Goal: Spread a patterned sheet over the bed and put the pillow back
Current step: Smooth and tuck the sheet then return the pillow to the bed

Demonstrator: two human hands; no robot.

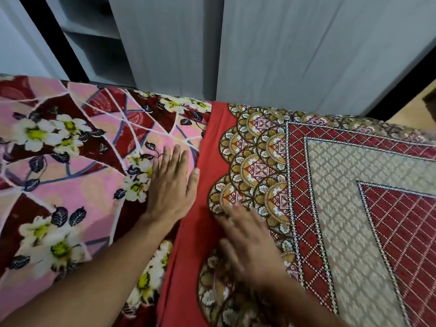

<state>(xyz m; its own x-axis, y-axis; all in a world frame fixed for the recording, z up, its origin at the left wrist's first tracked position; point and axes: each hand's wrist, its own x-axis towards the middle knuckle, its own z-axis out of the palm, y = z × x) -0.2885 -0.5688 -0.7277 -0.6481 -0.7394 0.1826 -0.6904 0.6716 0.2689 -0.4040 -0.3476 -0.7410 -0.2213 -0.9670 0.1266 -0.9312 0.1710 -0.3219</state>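
Hands lie flat with fingers spread, right hand (250,246) smoothing the red patterned sheet (342,190) already covering the bed, left hand (171,185) on floral fabric (70,147), perhaps the pillow; its return looks unfinished.

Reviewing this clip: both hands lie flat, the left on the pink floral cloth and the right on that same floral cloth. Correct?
Not quite. The head view shows the right hand on the red patterned sheet; the left hand lies flat on the pink floral cloth.
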